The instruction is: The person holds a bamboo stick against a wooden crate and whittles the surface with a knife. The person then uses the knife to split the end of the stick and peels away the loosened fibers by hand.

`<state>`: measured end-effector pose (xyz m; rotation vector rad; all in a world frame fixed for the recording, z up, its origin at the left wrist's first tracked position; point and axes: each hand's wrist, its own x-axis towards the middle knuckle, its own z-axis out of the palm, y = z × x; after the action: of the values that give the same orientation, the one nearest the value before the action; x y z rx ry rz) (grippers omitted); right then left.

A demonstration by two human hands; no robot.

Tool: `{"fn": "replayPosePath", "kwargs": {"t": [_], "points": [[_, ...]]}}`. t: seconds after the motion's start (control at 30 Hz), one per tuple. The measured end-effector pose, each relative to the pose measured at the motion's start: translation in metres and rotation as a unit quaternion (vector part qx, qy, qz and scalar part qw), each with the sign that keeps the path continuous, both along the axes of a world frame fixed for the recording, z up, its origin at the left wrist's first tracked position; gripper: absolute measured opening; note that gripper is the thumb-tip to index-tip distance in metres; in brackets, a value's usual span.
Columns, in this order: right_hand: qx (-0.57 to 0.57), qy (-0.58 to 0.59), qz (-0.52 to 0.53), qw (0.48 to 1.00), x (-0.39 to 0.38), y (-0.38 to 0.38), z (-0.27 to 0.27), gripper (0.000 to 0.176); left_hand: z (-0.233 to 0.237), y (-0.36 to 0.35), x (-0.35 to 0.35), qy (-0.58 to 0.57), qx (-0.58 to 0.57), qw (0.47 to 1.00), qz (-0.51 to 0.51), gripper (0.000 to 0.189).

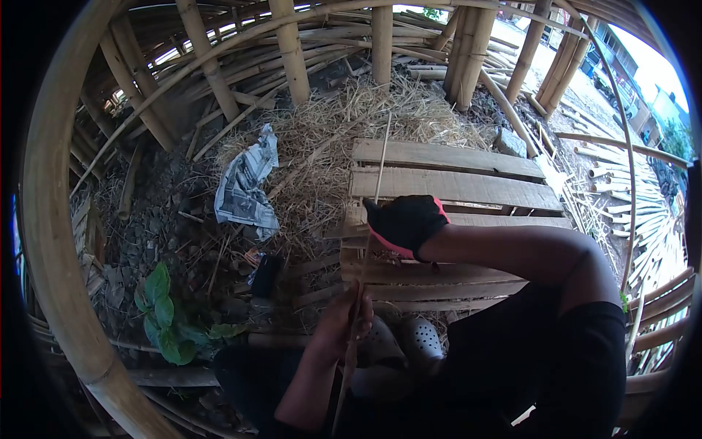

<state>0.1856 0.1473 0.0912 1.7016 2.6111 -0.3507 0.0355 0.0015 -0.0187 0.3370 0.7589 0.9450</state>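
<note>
A long, thin bamboo strip [383, 150] runs from the straw down toward my lap, tilted slightly. My right hand [409, 223], in a black glove with a pinkish-red palm side, is closed around its middle, over the wooden slats. Lower down, my bare left hand [340, 322] grips the same strip with curled fingers, close above my shoes. Below the left hand the strip carries on between my legs. Under the right hand lies a slatted wooden pallet [453, 183].
Crumpled newspaper [248, 183] lies on straw [314, 157] left of the pallet. Nearer are a small dark object [267, 276] and a leafy plant [162, 314]. A thick bamboo pole [62, 219] curves along the left. Upright bamboo posts [289, 51] stand ahead; cut bamboo poles [636, 219] lie at right.
</note>
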Motion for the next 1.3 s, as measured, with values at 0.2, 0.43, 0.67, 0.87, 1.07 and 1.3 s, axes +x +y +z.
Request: {"fn": "replayPosePath", "kwargs": {"t": [0.2, 0.43, 0.67, 0.87, 1.07, 1.3], "points": [[0.029, -0.010, -0.069, 0.997, 0.015, 0.036, 0.007, 0.066, -0.006, 0.001, -0.004, 0.032, 0.079, 0.996, -0.012, 0.059], [0.091, -0.009, -0.072, 0.993, 0.018, 0.060, 0.010, 0.068, -0.010, -0.012, -0.044, -0.052, 0.041, 0.970, -0.234, 0.072], [0.069, -0.019, -0.137, 0.988, 0.030, 0.107, 0.003, 0.068, 0.024, -0.042, -0.012, -0.109, -0.119, 0.983, -0.088, 0.049], [0.031, -0.005, -0.100, 0.994, 0.004, 0.047, 0.010, 0.068, 0.031, -0.042, -0.009, -0.033, -0.105, 0.993, -0.046, 0.044], [0.048, -0.006, -0.120, 0.992, 0.013, 0.060, -0.006, 0.068, 0.035, -0.042, -0.009, -0.081, -0.089, 0.993, -0.022, 0.045], [-0.030, -0.022, -0.169, 0.985, 0.016, 0.081, 0.014, 0.068, 0.039, -0.043, -0.003, 0.033, -0.086, 0.995, -0.032, 0.044]]}}
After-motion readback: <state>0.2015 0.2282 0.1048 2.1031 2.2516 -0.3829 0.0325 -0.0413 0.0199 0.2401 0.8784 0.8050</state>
